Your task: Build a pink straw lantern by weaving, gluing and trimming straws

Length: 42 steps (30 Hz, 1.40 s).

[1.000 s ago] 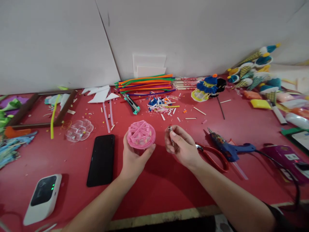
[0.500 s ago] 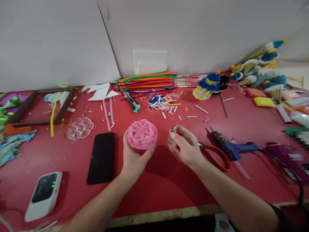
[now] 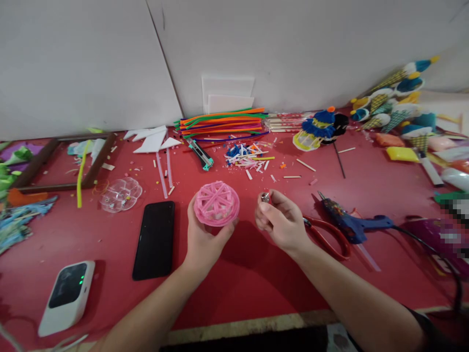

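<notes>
My left hand [image 3: 203, 239] holds a round pink lattice piece [image 3: 216, 203] made of straws, lifted just above the red table [image 3: 249, 278]. My right hand [image 3: 282, 222] is closed around a small lighter [image 3: 265, 197]; its metal top and a bit of red show above my thumb. The two hands are side by side, a short gap apart. Red-handled scissors [image 3: 326, 234] lie just right of my right hand.
A black phone [image 3: 154, 239] and a white device [image 3: 68, 296] with green lights lie to the left. A blue glue gun [image 3: 350, 222] with its cord lies right. Coloured straws [image 3: 223, 122], straw cuttings [image 3: 247, 159], a cutter [image 3: 201, 155] and a clear tray [image 3: 120, 194] sit behind.
Both hands have stayed nearly still; the view shifted slightly. The lighter's metal top tilted a little in my right hand.
</notes>
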Motion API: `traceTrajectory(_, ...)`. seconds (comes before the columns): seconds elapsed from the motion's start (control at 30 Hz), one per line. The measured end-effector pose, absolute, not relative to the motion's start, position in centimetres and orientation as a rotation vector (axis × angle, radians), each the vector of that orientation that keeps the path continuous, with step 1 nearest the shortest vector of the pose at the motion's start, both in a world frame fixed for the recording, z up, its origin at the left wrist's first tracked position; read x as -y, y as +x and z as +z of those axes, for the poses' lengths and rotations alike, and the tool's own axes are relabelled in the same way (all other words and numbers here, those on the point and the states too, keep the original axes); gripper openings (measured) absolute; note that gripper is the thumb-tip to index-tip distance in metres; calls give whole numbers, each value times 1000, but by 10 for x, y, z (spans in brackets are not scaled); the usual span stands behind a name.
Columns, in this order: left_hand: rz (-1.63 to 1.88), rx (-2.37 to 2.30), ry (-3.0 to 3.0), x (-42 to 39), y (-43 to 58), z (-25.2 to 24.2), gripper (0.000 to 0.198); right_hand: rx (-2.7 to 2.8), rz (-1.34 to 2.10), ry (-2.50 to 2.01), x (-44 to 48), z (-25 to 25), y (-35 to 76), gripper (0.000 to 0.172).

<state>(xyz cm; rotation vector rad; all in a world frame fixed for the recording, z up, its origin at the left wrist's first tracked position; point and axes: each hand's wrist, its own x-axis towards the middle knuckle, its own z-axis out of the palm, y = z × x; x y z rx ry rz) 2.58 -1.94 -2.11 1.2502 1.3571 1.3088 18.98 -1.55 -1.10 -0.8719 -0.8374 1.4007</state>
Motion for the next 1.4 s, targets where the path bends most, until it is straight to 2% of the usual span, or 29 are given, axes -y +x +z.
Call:
traceTrajectory(0.13,1302,-1339,1197,19,26,-19,80,846,1398,-846,16,-14,190,33)
traceTrajectory(0.4,1327,-1340,1188,17,25,-22,77,842,1440,-846,16,-12,194,37)
traceTrajectory(0.6,1306,-1362,1240,18,24,-21,75,967,1339,-909,15,-12,192,37)
traceTrajectory(0.8,1253,-1267,1259,19,25,-23,76,1285,904,-1069,22,-12,191,20)
traceTrajectory(1.03,1236,-1287,1435,18,23,-29,78,1548,667,-1051,30,-14,193,8)
traceTrajectory(1.4,1276,-1330,1477,17,23,-29,78,1495,649,-1161,31,-29,188,16)
